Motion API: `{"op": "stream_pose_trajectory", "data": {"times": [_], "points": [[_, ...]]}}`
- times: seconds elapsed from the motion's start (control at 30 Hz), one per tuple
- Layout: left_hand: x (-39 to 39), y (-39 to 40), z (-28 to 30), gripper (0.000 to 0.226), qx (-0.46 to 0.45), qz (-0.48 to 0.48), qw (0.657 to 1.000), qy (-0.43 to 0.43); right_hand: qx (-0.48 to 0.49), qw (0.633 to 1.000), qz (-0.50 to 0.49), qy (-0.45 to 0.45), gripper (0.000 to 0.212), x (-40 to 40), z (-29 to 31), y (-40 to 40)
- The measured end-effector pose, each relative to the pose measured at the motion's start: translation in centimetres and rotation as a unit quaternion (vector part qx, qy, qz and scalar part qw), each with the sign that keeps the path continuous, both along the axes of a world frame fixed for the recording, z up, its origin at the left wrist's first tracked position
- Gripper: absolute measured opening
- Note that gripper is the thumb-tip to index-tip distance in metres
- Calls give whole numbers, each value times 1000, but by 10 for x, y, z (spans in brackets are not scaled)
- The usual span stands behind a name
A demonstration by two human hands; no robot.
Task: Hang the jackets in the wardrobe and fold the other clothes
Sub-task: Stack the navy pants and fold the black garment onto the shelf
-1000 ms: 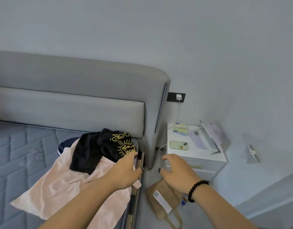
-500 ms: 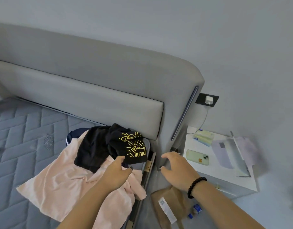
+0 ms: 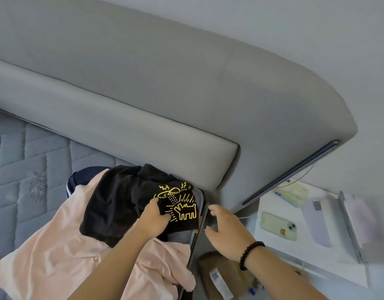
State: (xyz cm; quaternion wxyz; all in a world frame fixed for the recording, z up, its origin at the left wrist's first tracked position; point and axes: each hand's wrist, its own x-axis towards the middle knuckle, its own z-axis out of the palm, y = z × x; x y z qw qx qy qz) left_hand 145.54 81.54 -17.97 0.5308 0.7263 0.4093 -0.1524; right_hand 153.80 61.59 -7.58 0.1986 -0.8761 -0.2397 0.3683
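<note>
The fingers of the left hand are curled onto the black cotton T-shirt with a yellow line-drawing print, clamped on a bunch of its fabric beside the print, though how much cloth they have caught looks uncertain from this angle. The right hand hovers just right of it over the gap at the bed's edge, fingers spread apart and holding nothing. The T-shirt lies crumpled on a pale pink garment, which partly covers a navy garment with white stripes, all on the grey quilted mattress near the grey padded headboard. A one-handed lift could drag the pink garment along, or let the shirt slip into the gap toward the brown paper bag on the floor. A wide right-hand swing might knock the pale green phone on the white bedside tabletop.
</note>
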Motion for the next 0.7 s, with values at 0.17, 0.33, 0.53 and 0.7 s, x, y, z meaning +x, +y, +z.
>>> {"op": "stream_pose_trajectory", "data": {"times": [0.17,0.33,0.53,0.7], "points": [[51,29,-47,96,70,65,995,41,-17,998,0,53,54,28,-49,32],[69,62,-80,96,75,170,976,117,-34,997,3,65,54,44,-79,49],[49,82,-107,38,69,123,981,133,-42,996,21,69,54,50,-87,60],[34,73,-92,17,53,185,979,61,-35,996,37,72,52,47,-76,67]]}}
